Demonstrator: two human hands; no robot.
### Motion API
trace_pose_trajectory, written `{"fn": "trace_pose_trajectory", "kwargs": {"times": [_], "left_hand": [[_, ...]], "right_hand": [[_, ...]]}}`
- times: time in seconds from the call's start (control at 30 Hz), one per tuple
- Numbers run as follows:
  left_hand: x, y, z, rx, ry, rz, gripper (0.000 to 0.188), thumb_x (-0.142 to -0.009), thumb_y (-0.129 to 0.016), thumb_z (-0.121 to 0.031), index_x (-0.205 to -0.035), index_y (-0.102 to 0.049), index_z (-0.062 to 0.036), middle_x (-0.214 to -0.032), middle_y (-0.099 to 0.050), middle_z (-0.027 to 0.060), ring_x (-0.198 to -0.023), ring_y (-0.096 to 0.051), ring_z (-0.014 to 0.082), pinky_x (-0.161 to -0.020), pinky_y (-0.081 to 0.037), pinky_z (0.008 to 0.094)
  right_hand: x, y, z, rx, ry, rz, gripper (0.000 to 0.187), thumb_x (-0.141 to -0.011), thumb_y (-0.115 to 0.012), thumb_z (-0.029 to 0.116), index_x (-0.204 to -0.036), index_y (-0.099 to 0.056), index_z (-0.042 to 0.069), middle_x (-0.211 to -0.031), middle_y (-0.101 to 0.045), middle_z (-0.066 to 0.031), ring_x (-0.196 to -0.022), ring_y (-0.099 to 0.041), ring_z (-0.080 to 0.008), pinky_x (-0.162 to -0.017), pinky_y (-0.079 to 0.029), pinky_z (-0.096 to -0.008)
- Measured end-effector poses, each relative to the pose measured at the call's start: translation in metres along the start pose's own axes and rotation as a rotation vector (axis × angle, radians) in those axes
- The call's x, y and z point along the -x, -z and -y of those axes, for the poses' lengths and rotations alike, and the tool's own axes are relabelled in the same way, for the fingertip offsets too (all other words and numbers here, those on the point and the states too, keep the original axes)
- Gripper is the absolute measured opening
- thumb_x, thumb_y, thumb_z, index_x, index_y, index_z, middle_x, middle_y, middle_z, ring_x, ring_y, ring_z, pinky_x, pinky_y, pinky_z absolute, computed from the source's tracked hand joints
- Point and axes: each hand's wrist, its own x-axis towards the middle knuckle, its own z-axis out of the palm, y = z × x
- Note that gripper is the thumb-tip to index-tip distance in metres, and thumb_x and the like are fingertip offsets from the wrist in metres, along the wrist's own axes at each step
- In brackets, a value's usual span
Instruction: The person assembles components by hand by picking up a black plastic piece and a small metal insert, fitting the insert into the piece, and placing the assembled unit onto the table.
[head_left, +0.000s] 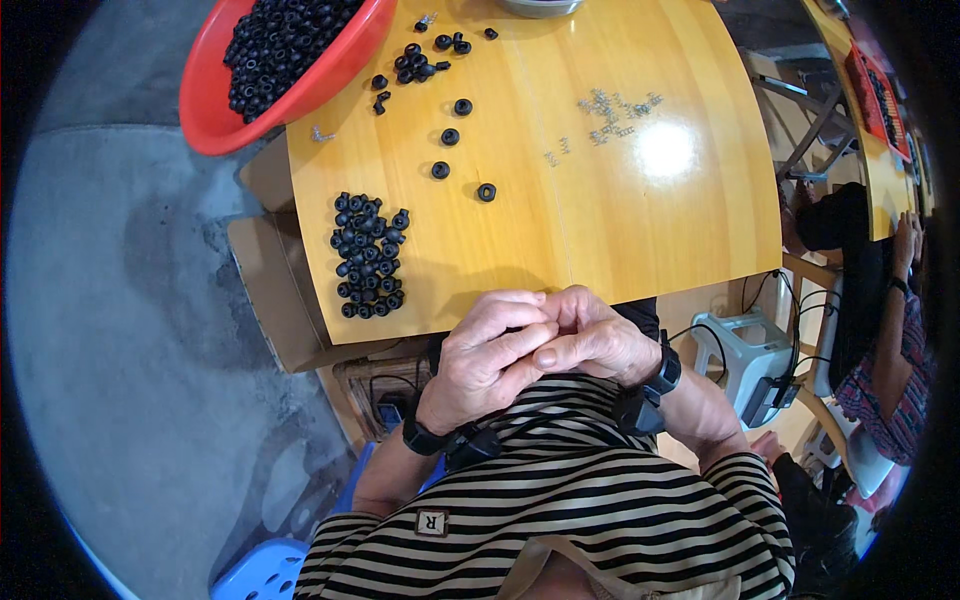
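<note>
Just over the near edge of the wooden table, my left hand and my right hand meet, fingertips pressed together. Both are closed in a pinch. Whatever they hold is hidden by the fingers; only a dark speck shows between them. To the left of my hands stands a block of small black plastic cord locks, packed close together. Farther off, several ring-shaped black pieces lie singly, with a loose cluster of black pieces behind them. Small metal springs are scattered at the table's far right.
A red basin full of black pieces overhangs the far left corner. A metal bowl sits at the far edge. Cardboard boxes stand beside the table on the left. At right are a pale stool, cables and another person's arm.
</note>
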Motion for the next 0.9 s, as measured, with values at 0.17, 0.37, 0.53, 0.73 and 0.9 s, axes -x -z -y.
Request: {"fn": "trace_pose_trajectory", "kwargs": {"times": [0.17, 0.37, 0.53, 0.73, 0.9], "left_hand": [[0.001, -0.003, 0.001, -0.029, 0.006, -0.048, 0.028, -0.067, -0.079, 0.0, -0.094, -0.069, 0.001, -0.098, -0.066, 0.0101, -0.099, -0.065, 0.0304, -0.082, -0.055, 0.0376], [0.003, -0.002, 0.006, 0.03, 0.014, -0.101, 0.026, -0.073, -0.08, -0.007, -0.097, -0.071, 0.0001, -0.097, -0.068, 0.0114, -0.096, -0.067, 0.0319, -0.084, -0.054, 0.04], [-0.004, 0.002, 0.004, 0.011, 0.046, -0.117, 0.026, -0.071, -0.079, -0.001, -0.095, -0.071, 0.0013, -0.099, -0.066, 0.0114, -0.097, -0.065, 0.0307, -0.082, -0.054, 0.0374], [-0.008, 0.004, 0.009, -0.049, 0.014, -0.121, 0.029, -0.072, -0.079, 0.0, -0.1, -0.072, -0.0016, -0.103, -0.066, 0.011, -0.098, -0.064, 0.0308, -0.083, -0.054, 0.0382], [-0.003, 0.003, 0.016, -0.06, 0.006, -0.155, 0.034, -0.071, -0.082, -0.002, -0.103, -0.072, -0.0037, -0.101, -0.067, 0.0128, -0.096, -0.064, 0.0302, -0.085, -0.053, 0.0383]], "right_hand": [[-0.003, -0.005, -0.002, 0.002, 0.057, -0.046, 0.017, -0.083, -0.077, 0.01, -0.093, -0.066, 0.002, -0.078, -0.061, 0.0042, -0.066, -0.052, -0.0018, -0.056, -0.038, -0.0171], [-0.008, -0.009, -0.003, -0.047, 0.066, -0.058, 0.015, -0.084, -0.075, 0.009, -0.094, -0.066, 0.003, -0.074, -0.059, 0.0063, -0.06, -0.045, 0.0004, -0.051, -0.031, -0.0166], [-0.008, -0.011, -0.003, -0.033, 0.121, -0.1, 0.013, -0.086, -0.073, 0.013, -0.092, -0.066, 0.004, -0.067, -0.05, 0.0081, -0.053, -0.034, -0.001, -0.047, -0.023, -0.0203], [-0.009, -0.005, 0.003, -0.06, 0.137, -0.105, 0.019, -0.09, -0.071, 0.022, -0.086, -0.064, 0.005, -0.064, -0.05, 0.0058, -0.052, -0.035, -0.0027, -0.045, -0.023, -0.0201], [-0.001, -0.021, 0.016, 0.147, 0.128, -0.326, 0.02, -0.089, -0.074, 0.02, -0.083, -0.062, 0.005, -0.066, -0.052, 0.0046, -0.055, -0.043, -0.0016, -0.047, -0.032, -0.017]]}}
